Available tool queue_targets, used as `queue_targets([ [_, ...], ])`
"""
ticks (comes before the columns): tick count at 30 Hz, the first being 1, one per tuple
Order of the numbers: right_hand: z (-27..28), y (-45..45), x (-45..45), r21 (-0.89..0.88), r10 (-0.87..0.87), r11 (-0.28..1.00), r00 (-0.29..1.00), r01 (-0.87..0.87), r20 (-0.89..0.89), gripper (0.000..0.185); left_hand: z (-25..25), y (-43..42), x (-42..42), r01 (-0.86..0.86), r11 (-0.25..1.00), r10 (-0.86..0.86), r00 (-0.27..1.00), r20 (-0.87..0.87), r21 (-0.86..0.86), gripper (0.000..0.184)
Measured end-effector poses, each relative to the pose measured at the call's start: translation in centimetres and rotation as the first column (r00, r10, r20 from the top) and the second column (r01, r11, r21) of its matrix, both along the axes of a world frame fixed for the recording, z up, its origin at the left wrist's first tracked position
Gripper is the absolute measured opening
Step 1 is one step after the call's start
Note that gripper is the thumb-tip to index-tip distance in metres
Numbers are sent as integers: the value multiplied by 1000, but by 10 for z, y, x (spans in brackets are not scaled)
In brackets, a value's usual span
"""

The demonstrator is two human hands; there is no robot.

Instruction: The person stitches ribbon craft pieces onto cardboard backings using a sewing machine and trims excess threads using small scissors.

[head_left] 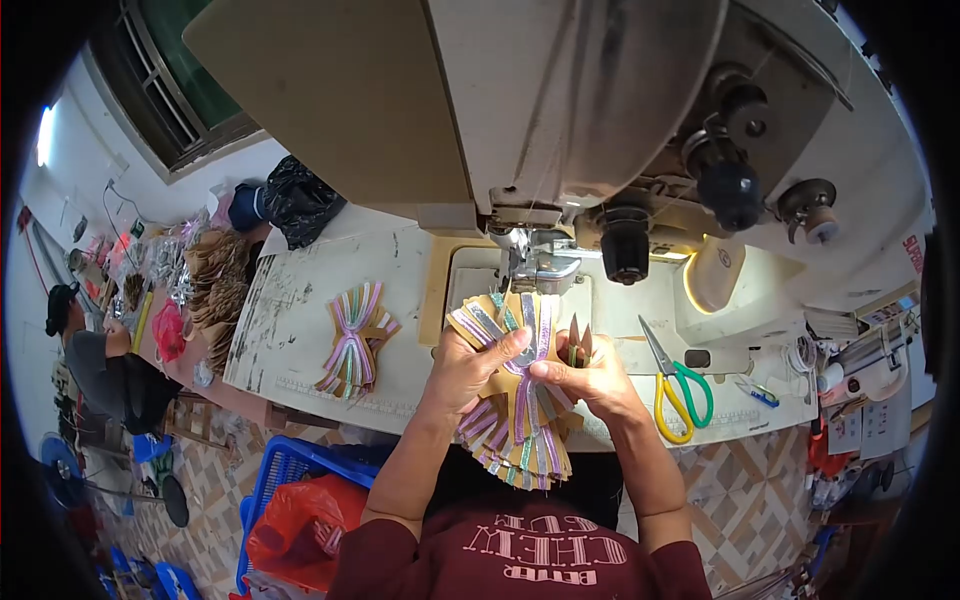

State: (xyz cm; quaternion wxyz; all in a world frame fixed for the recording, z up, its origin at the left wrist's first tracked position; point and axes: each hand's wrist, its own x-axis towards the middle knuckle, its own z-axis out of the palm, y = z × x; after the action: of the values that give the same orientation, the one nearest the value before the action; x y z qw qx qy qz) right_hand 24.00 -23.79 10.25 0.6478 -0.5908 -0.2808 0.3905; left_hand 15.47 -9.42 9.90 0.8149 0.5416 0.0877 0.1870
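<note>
Between my two hands, in front of the sewing machine needle area (520, 255), is a bundle of tan pieces with purple, green and silver strips (530, 420), fanned out at top and bottom. My left hand (472, 368) is closed on its left side, thumb on top. My right hand (590, 375) pinches the bundle's middle with the thumb and also holds small snips (578, 342), blades pointing up. A similar striped piece (352, 335) lies on the table to the left.
Scissors with yellow and green handles (675, 390) and a small blue tool (760, 393) lie on the table (400, 270) at right. A blue basket (265, 480) with a red bag (305, 525) stands below left. Another person (105, 365) is at far left.
</note>
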Motion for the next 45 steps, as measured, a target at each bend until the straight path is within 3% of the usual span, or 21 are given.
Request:
queue_targets([
  [9, -6, 7, -9, 79, -60, 994, 984, 74, -167, 16, -3, 5, -6, -20, 996, 15, 999, -52, -85, 17],
  [14, -8, 3, -8, 44, -44, 998, 995, 48, -84, 12, 4, 15, -8, -65, 998, 66, 998, -15, 10, 24],
  [16, -8, 2, -7, 36, -27, 999, 998, 29, -53, 11, 10, 18, -8, -62, 975, 72, 997, -37, 215, 24],
  [19, -11, 1, -8, 33, -28, 999, 999, 29, -27, 11, 11, 21, -7, -53, 830, 116, 990, -78, 556, 16],
  [25, 3, -2, -10, 33, -52, 998, 991, 56, -122, 11, -1, 6, -2, -322, 699, 349, 933, 89, 638, 15],
  [29, -13, -13, -7, 29, -41, 999, 997, 43, -67, 13, -13, 23, 4, -692, 486, 627, 701, 339, 533, 17],
  [31, -16, -14, -9, 45, -116, 992, 988, 121, -103, 13, 5, 34, -9, -520, 375, 675, 721, 159, 767, 20],
  [33, -15, -15, -11, 61, -193, 978, 974, 201, -120, 12, 10, 42, -20, -241, 248, 730, 683, -18, 938, 26],
  [36, -12, -16, -9, 47, -187, 980, 972, 195, -144, 11, 5, 38, -29, -261, 282, 751, 658, -44, 923, 27],
  [37, -12, -13, -11, 60, -199, 976, 968, 210, -151, 11, 1, 35, -33, -325, 375, 691, 723, -28, 868, 21],
  [40, -20, -11, -9, 67, -164, 983, 979, 173, -123, 11, 2, 14, -29, -456, 543, 511, 846, 154, 705, 40],
  [41, -19, -11, -9, 71, -157, 984, 981, 166, -116, 11, 4, 9, -31, -387, 615, 444, 890, 104, 688, 59],
  [44, -12, -9, -13, 95, -134, 985, 985, 144, -106, 13, 0, -9, -23, -354, 858, 323, 935, 146, 371, 58],
  [45, -12, -8, -14, 107, -128, 984, 986, 139, -109, 13, 3, -14, -21, -205, 973, 193, 975, 114, 106, 56],
])
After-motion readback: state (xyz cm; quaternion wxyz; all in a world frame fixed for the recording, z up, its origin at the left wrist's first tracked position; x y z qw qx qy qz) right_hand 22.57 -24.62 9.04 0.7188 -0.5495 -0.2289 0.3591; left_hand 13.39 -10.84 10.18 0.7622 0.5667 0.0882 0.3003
